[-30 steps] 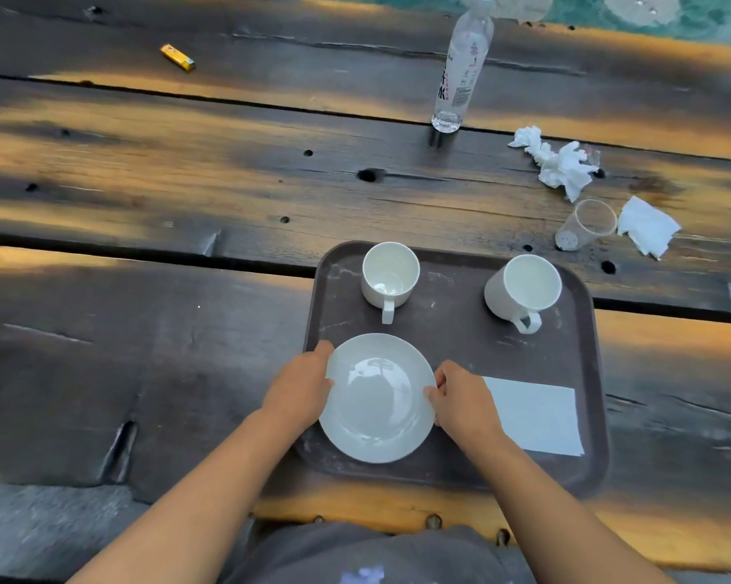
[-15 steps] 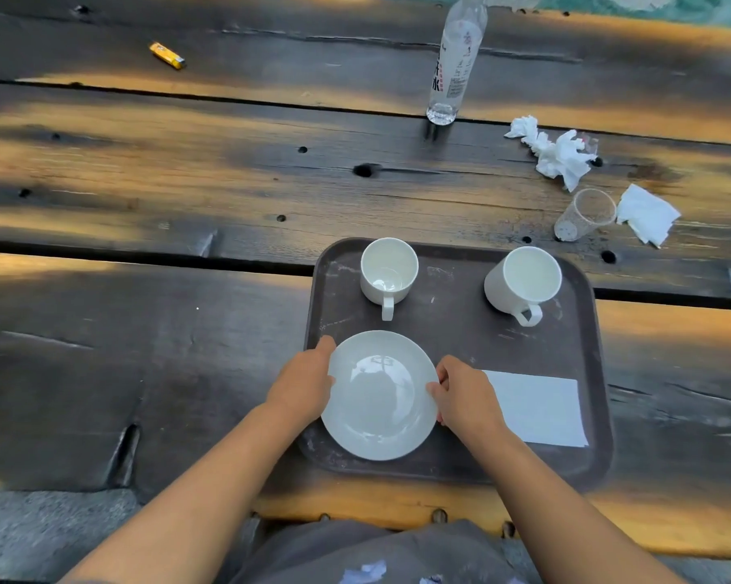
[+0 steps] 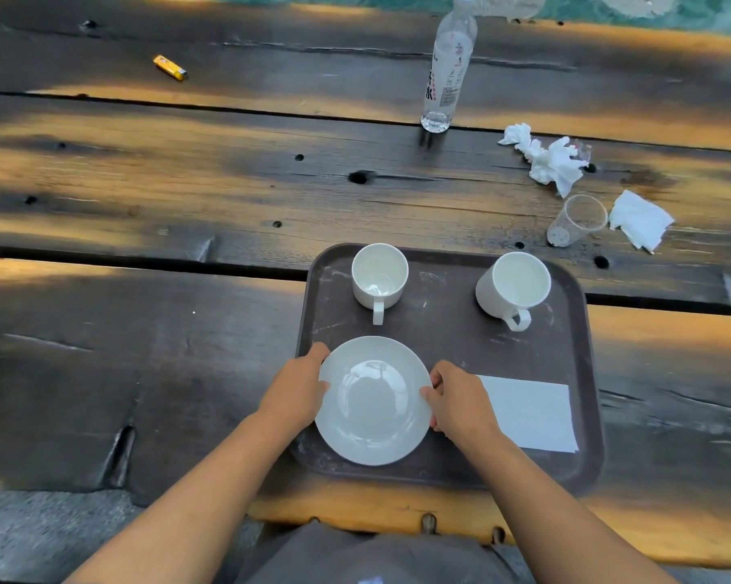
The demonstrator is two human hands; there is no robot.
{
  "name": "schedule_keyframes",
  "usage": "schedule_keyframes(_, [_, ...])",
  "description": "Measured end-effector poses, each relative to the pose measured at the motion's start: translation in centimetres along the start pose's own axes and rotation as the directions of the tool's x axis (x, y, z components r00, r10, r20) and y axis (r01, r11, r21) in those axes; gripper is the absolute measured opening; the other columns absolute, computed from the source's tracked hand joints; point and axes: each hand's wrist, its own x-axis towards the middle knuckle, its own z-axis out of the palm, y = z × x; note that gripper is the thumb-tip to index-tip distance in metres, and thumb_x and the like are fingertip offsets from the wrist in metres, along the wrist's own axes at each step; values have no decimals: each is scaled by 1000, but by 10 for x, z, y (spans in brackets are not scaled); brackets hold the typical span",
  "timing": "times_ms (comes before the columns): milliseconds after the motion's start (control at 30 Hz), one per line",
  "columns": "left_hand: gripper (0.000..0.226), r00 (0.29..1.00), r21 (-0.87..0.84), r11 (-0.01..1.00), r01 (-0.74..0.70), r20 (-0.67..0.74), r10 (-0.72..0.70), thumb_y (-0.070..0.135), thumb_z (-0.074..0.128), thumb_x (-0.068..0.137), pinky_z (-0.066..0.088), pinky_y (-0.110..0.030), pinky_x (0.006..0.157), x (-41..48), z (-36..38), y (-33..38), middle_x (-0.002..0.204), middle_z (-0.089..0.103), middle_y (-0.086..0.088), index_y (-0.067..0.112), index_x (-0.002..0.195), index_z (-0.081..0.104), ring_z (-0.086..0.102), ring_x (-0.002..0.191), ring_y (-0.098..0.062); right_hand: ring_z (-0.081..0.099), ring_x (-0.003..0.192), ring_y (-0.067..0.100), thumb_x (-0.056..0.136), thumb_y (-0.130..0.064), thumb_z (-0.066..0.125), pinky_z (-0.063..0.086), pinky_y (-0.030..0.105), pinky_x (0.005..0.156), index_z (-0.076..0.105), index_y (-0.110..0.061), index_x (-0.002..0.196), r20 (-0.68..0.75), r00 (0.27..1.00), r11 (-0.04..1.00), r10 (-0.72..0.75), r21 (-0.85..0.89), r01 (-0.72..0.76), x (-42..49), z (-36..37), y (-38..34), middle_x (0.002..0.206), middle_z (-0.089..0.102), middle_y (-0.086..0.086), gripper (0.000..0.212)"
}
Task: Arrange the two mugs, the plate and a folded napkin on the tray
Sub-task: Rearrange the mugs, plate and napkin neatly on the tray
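All four task items are found on the dark brown rectangular plastic tray (image 3: 439, 343), which is set on the weathered wooden plank table (image 3: 165, 196). The two white ceramic mugs are stood upright along the far edge, well apart, with the left mug (image 3: 379, 276) and the right mug (image 3: 513, 286) both handle-near. The folded white paper napkin (image 3: 532, 413) is laid flat at the near right. The round white ceramic plate (image 3: 372, 400) is positioned near left and is gripped at opposite rims by the left hand (image 3: 296, 392) and the right hand (image 3: 460, 402), fingers curled on the edge. Whether it rests fully cannot be told. Only final seating and release are judged outstanding.
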Motion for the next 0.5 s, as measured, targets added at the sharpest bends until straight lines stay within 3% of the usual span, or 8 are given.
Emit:
schedule_keyframes(167, [23,999,-9,1000,9,-36,-9,12,56,94,52,-38,66,-4,3,4,98,64,-3,21,114,49,59,82,-23,70,62,22,94,-20,61,63,42,66,56,-17,87,5,1000,1000,-10,13,10,2,-1,3,68,70,3,10])
schedule_keyframes(333, [34,988,205,974,92,-137,-65,9,49,93,48,-40,70,-18,8,16,109,55,-6,18,125,44,61,89,-35,70,61,21,95,-20,60,63,46,67,56,-20,88,-8,1000,997,-13,82,14,-3,-7,16,68,69,2,8])
schedule_keyframes(500, [34,972,230,962,145,-214,-95,10,45,96,47,-37,68,-29,12,36,117,52,-7,15,129,46,60,90,-30,70,67,20,95,-19,51,61,44,73,58,-24,89,-8,999,995,-46,89,47,-13,-24,44,73,66,-2,10])
